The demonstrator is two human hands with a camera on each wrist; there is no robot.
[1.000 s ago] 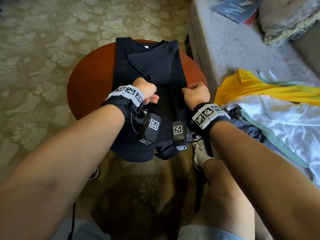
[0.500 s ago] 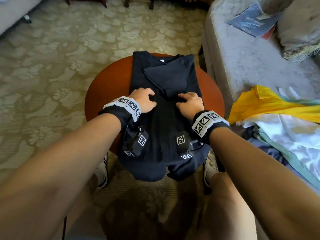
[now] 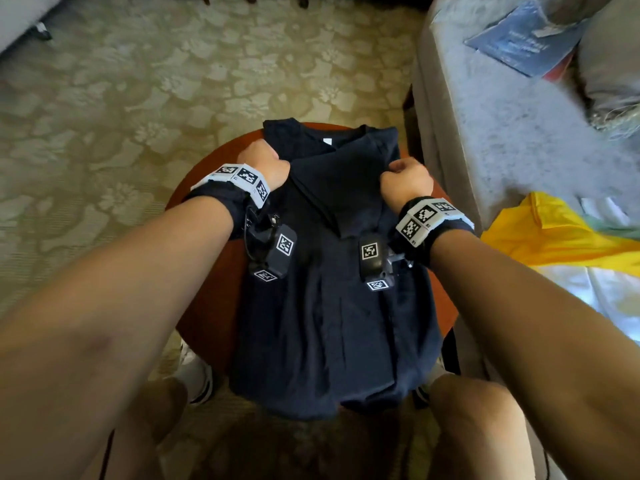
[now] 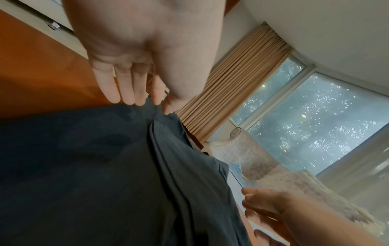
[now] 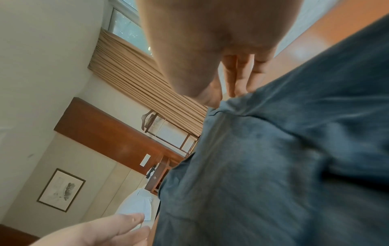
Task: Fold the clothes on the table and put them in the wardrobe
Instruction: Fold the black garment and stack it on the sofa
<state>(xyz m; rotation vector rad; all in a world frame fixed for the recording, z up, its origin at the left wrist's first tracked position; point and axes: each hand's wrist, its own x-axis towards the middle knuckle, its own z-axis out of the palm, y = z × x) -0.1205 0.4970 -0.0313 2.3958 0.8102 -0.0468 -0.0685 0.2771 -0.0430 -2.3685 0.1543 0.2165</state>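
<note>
A dark navy shirt [image 3: 329,323] lies on the round red-brown table [image 3: 211,306], collar at the far side, both sides folded inward, hem hanging over the near edge. My left hand [image 3: 266,161] is at its far left shoulder. In the left wrist view the left hand [image 4: 155,103] pinches the shirt [image 4: 84,166] edge between thumb and fingers. My right hand [image 3: 401,174] is at the far right shoulder. In the right wrist view the right hand [image 5: 223,98] pinches a raised peak of the shirt [image 5: 273,166].
A grey sofa [image 3: 502,133] stands close on the right, with a blue book [image 3: 526,39], a yellow garment [image 3: 554,244] and a white garment [image 3: 606,296] on it. Patterned carpet [image 3: 138,98] surrounds the table. My knees sit at the near edge.
Both hands have moved from the middle of the shirt out to its far shoulders and taken hold of the fabric there.
</note>
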